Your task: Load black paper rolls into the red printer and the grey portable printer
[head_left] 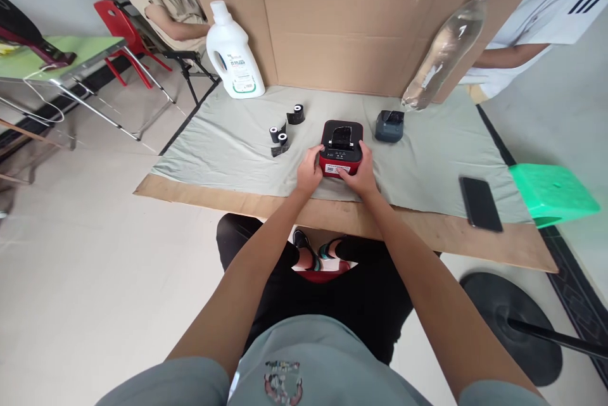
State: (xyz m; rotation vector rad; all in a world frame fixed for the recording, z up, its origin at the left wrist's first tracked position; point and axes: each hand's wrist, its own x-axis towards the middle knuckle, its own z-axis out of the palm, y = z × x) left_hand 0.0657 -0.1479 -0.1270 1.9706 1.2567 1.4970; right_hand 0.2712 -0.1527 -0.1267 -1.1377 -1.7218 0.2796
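Observation:
A small red and black label printer (341, 143) sits on the grey cloth (228, 146) in the middle of the table. My left hand (310, 171) grips its left side with the fingers curled against the casing. My right hand (361, 171) holds its right side, the thumb lying on the front face. Three black label rolls (284, 130) lie just left of the printer. A second, dark grey printer (389, 125) stands behind and to the right.
A white detergent bottle (234, 54) stands at the back left and a clear plastic bottle (444, 51) leans on the cardboard wall (346, 19). A black phone (480, 203) lies right. A green stool (553, 192) is beside the table. Two people sit behind.

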